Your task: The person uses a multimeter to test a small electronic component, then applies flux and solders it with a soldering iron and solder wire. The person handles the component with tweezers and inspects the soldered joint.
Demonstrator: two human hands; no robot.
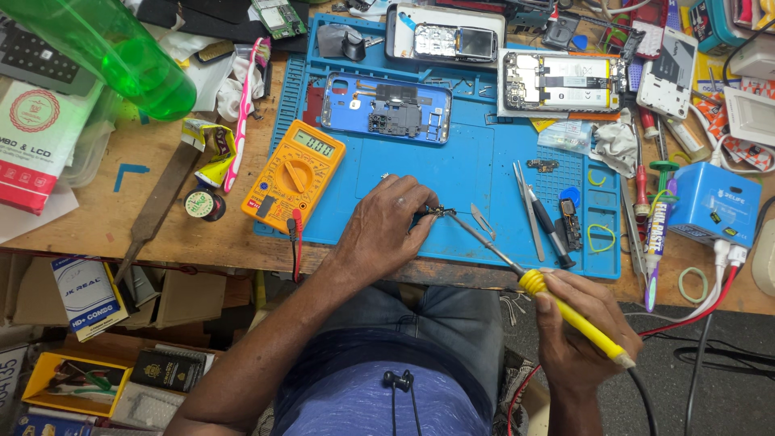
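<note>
The left hand [386, 230] lies on the blue repair mat [452, 173], its fingertips pinched shut on a small dark component [437, 212]; the right hand [577, 323] is wrapped tight around the yellow handle of a soldering iron [533, 282], whose tip touches that component; this looks like the soldering step itself. A steady tip and an unmoving part seem to matter most now. An orange multimeter [295, 173] sits just left; tweezers [529, 206] lie to the right; an opened blue phone frame [386, 107] lies beyond.

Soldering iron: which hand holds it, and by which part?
The right hand grips the soldering iron by its yellow handle; the metal tip end is free.
</note>
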